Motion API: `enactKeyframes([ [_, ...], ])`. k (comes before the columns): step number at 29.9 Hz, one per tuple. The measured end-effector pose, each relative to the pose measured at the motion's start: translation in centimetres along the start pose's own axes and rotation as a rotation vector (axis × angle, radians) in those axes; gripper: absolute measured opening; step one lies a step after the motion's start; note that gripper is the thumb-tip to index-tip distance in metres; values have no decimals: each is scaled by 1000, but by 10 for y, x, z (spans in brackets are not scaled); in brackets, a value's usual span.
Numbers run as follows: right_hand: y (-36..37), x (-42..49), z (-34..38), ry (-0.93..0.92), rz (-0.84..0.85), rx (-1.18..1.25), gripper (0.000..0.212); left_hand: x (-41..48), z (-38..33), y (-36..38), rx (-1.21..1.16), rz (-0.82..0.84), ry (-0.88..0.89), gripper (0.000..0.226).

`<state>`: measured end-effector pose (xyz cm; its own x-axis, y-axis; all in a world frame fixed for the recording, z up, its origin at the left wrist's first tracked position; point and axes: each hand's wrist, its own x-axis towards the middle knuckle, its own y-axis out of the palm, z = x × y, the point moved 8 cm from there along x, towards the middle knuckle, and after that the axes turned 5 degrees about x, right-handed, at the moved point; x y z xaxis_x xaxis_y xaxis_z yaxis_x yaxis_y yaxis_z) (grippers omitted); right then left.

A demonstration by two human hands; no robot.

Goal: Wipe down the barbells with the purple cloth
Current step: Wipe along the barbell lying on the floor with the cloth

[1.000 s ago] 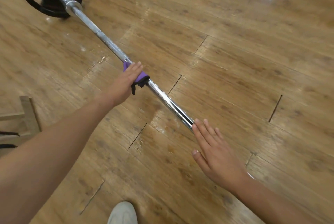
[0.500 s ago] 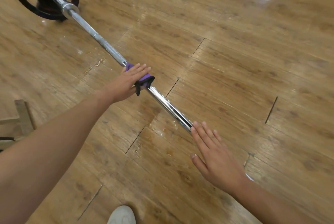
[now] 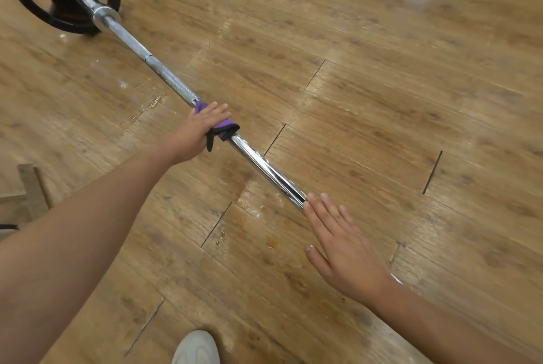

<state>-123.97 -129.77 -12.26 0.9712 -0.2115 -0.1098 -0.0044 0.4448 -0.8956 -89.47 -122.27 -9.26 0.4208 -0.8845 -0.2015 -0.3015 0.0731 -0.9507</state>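
Fingers (image 3: pixel 219 109) of your left hand (image 3: pixel 199 132) curl round the purple cloth (image 3: pixel 225 127) on the bar (image 3: pixel 264 168).
Your right hand (image 3: pixel 346 249) lies flat, fingers straight, on the bar above the floor (image 3: pixel 382 99); it looks heavy, stiff and slippery, so squeeze the soft cloth firmly.

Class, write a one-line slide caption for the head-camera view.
Left hand grips a purple cloth round a chrome barbell shaft; flat right hand rests on the bar above a wooden floor.
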Motion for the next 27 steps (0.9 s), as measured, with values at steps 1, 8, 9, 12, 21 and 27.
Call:
enactKeyframes([
  [1,0,0,0,0,5,0,69,1,3,-3,10,-9,-46,76],
  [8,1,0,-1,0,6,5,70,-3,-1,4,62,28,88,85],
  [9,1,0,-1,-2,9,5,70,-2,10,-1,65,32,57,85],
  [12,2,-1,-2,-9,17,11,70,3,12,-6,87,47,23,83],
  [21,2,-2,1,-18,-3,-6,71,7,3,-8,49,31,-45,77],
  [27,2,-2,3,-23,-30,-17,72,-7,-21,0,37,41,5,81],
])
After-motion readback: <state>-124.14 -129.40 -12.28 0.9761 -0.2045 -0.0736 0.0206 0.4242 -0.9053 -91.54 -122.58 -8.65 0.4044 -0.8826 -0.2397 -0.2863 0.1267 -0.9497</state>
